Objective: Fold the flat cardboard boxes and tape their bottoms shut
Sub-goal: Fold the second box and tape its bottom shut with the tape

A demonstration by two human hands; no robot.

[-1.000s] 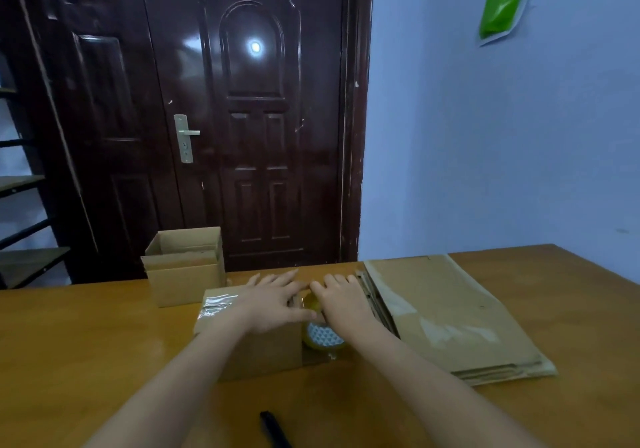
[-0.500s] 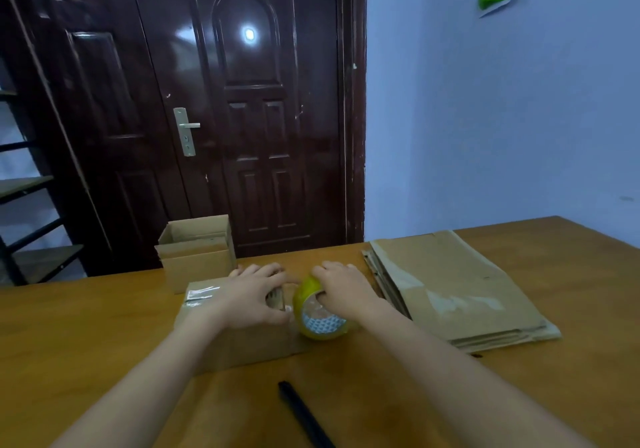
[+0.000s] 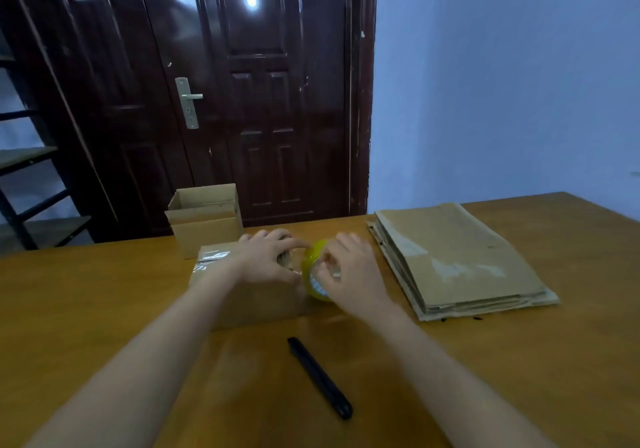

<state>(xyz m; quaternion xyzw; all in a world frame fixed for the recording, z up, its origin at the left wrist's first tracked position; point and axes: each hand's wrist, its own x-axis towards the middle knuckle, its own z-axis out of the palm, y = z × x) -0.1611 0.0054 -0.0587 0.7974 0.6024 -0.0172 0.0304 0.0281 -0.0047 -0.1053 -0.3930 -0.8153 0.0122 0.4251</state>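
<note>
A folded cardboard box (image 3: 249,298) lies bottom up on the wooden table (image 3: 104,309), with shiny clear tape along its left top edge. My left hand (image 3: 268,260) presses down on the box's top near its right end, fingers curled. My right hand (image 3: 349,271) grips a yellow tape roll (image 3: 313,271) held on edge against the box's right end. A stack of flat cardboard boxes (image 3: 457,260) lies to the right. Another folded box (image 3: 206,224) stands open-topped behind.
A black pen-shaped cutter (image 3: 320,376) lies on the table in front of the box, between my forearms. A dark wooden door (image 3: 249,101) and a blue wall are behind the table. Metal shelves (image 3: 27,170) stand at the far left.
The tape roll has come up from beside the box onto its right edge in my right hand. My left hand slid right along the box top. The camera tilted down.
</note>
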